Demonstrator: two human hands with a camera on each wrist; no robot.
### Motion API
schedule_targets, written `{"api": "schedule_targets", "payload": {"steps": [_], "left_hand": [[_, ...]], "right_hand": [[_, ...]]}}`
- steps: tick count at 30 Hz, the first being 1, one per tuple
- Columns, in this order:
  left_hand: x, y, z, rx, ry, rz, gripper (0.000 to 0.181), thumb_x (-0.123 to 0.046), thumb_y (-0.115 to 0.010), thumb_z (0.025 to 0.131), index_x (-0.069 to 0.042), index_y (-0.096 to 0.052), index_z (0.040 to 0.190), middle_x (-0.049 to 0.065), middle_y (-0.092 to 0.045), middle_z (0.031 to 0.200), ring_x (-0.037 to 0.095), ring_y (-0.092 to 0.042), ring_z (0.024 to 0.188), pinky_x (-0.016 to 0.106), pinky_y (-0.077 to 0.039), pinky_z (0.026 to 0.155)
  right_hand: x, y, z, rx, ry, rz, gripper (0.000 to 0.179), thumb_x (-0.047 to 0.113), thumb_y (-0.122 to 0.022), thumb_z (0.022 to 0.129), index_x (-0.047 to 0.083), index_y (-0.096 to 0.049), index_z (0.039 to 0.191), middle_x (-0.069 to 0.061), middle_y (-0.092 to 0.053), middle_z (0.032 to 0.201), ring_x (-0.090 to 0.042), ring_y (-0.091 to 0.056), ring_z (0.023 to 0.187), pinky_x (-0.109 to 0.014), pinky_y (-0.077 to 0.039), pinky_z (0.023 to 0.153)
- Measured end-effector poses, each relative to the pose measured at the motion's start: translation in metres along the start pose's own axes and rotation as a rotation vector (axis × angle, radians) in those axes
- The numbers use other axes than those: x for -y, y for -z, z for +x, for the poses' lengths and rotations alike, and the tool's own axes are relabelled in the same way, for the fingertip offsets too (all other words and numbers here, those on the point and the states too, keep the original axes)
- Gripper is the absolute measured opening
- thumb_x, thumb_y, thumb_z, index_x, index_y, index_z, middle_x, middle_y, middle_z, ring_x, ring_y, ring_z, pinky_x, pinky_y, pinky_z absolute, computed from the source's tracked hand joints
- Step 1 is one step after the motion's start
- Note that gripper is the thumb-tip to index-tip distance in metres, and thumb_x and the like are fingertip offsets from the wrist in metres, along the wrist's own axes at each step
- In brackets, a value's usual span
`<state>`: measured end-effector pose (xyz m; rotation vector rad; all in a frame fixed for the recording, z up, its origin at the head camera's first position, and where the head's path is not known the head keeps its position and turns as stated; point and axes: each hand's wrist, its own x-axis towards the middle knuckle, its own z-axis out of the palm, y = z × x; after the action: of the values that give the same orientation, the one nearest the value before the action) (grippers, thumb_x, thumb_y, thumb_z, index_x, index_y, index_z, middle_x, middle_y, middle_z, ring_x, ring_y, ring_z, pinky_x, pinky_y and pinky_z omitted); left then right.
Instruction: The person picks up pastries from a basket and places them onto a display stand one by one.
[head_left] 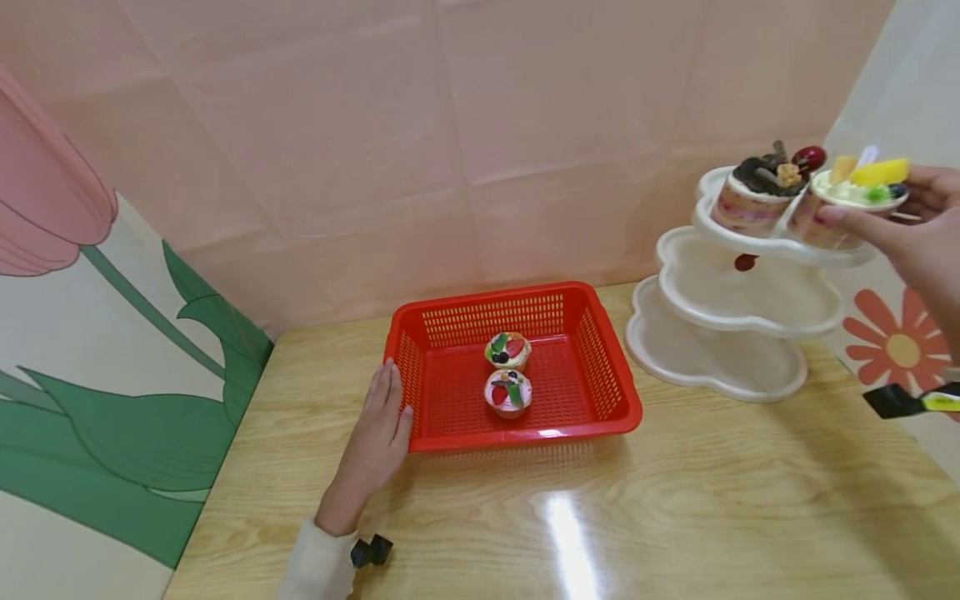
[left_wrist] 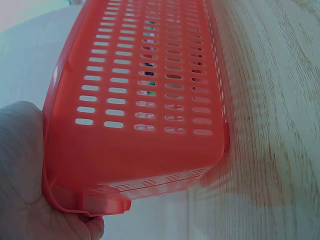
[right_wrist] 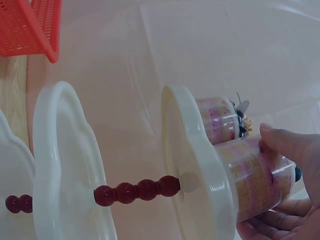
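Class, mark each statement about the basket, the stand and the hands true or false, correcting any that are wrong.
1. Two small cakes sit in the red basket. True.
2. The left hand is inside the basket. False: the left hand touches the basket's left rim.
3. The right hand grips a yellow-topped cake. True.
4. A dark-topped cake sits atop the white stand. True.
5. The stand has two tiers. False: it has three.
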<state>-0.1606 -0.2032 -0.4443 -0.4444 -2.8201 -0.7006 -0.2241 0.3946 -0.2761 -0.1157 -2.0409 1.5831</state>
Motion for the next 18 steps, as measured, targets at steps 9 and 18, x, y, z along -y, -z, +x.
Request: {"api": "schedule_targets", "payload": {"steps": [9, 18], "left_hand": [[0.0, 0.0, 0.0, -0.002, -0.002, 0.002, 0.061, -0.022, -0.042, 0.109, 0.007, -0.02, 0.158, 0.019, -0.01, 0.168, 0.034, -0.007, 0.155, 0.055, -0.022, 0.12], [-0.003, 0.002, 0.0, 0.009, 0.005, 0.001, 0.061, -0.021, -0.042, 0.109, 0.007, -0.02, 0.158, 0.018, -0.009, 0.169, 0.031, -0.004, 0.156, 0.053, -0.021, 0.121]], "right_hand": [[-0.002, 0.001, 0.006, 0.037, -0.022, 0.029, 0.047, 0.001, -0.082, 0.083, 0.026, -0.067, 0.121, 0.022, -0.068, 0.101, 0.007, -0.061, 0.089, -0.002, -0.045, 0.076], [-0.009, 0.002, 0.011, 0.045, -0.048, 0.026, 0.042, 0.002, -0.083, 0.082, 0.027, -0.067, 0.113, 0.023, -0.068, 0.097, 0.007, -0.061, 0.085, -0.002, -0.045, 0.071]]}}
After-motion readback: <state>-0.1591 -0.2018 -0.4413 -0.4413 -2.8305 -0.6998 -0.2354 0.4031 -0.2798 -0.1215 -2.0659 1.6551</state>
